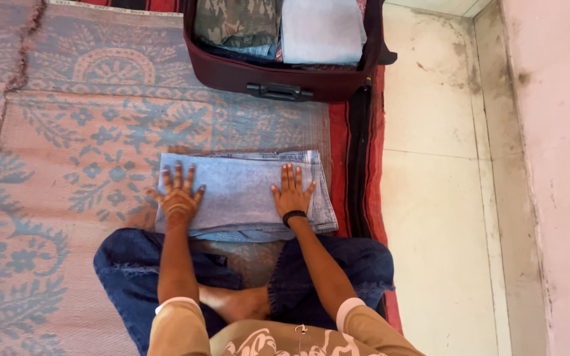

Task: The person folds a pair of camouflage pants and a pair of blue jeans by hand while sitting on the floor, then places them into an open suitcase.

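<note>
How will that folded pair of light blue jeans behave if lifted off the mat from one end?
The folded jeans would probably sag and unfold: layered edges show along the near side, and nothing binds them. Being thick denim in several layers, they are likely fairly heavy for their size. Both the left hand and right hand press flat on top, so supporting both ends seems wise.

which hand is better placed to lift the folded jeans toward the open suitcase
Right, probably: the right hand lies flat on the folded jeans nearer the suitcase handle side. The left hand rests at their far left edge.
</note>
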